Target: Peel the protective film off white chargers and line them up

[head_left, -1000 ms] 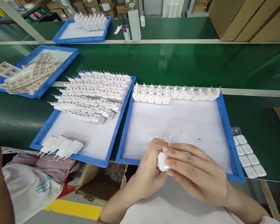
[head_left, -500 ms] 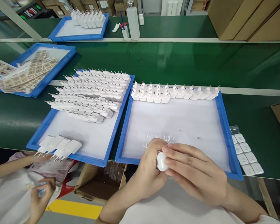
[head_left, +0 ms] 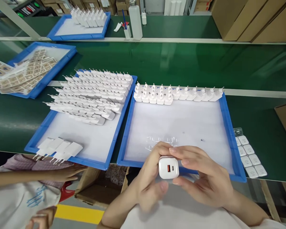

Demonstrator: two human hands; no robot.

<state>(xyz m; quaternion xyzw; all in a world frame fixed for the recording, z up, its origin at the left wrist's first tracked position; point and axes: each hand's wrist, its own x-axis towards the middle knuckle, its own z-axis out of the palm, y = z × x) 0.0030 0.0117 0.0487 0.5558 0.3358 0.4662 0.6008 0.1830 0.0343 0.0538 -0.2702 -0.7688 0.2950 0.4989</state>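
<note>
The white charger [head_left: 168,167], a smooth, glossy, rounded plastic block, sits just in front of the blue tray's [head_left: 228,117] near rim. Left hand [head_left: 150,178] and right hand [head_left: 203,178] clamp their fingers on its sides. Earlier its plain side showed; now the port face, with one orange and one oval socket, points at the camera. Its long axis cannot be told.

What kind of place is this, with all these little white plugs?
Most likely a factory assembly or packing line. Blue trays hold rows of identical white chargers on a long green conveyor belt, and both hands hold one charger, ports facing the camera.
</note>
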